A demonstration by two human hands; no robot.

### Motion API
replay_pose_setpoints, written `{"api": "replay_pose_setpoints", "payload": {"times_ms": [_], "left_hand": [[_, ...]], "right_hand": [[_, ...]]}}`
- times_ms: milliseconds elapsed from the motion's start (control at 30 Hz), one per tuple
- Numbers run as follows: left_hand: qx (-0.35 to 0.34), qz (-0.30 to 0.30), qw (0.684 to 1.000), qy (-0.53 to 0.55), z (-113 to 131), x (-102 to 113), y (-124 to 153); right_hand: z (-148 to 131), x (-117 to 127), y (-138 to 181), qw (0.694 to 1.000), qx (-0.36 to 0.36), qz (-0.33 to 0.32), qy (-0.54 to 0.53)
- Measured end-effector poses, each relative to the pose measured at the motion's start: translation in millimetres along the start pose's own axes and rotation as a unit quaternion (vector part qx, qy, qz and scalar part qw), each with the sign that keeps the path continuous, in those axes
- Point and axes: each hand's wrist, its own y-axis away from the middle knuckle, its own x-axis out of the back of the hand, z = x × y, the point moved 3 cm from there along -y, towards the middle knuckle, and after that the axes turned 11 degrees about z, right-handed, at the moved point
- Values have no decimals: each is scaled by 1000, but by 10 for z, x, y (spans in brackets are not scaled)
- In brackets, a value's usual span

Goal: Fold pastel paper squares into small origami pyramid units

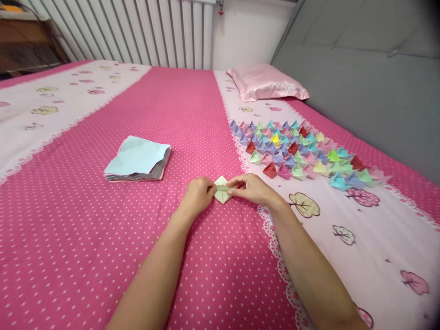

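Between my hands is a small pale green folded paper (222,195), diamond-shaped with creases and a raised flap across its middle. My left hand (199,195) has its fingers closed at the paper's left corner. On the opposite side, my right hand (252,188) pinches the right edge with thumb and fingers. Both hands rest low over the pink dotted bedspread (185,114). Left of them lies a stack of square paper sheets (139,156) with a light blue sheet on top. To the right stand rows of several small folded paper boats (292,149) in many colours.
A pink satin pillow (266,81) lies at the back right, near the grey padded headboard (371,73). A white radiator (137,32) runs along the far wall. At the far left is a wooden piece of furniture (27,39).
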Motion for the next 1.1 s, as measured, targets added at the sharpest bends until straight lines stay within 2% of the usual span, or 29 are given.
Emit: {"api": "replay_pose_setpoints", "payload": {"times_ms": [233, 467, 667, 900, 1100], "left_hand": [[44, 32, 998, -8, -23, -46, -4], [76, 73, 994, 7, -58, -86, -21], [45, 42, 998, 2, -22, -132, -32], [94, 31, 995, -15, 18, -174, -33], [114, 16, 993, -17, 18, -173, -49]], "right_hand": [[32, -108, -49, 994, -33, 97, 37], [73, -127, -46, 988, -51, 127, 68], [-39, -133, -21, 977, 8, 149, 155], [-70, -235, -12, 966, -20, 166, 198], [-38, -226, -10, 966, -20, 154, 209]]}}
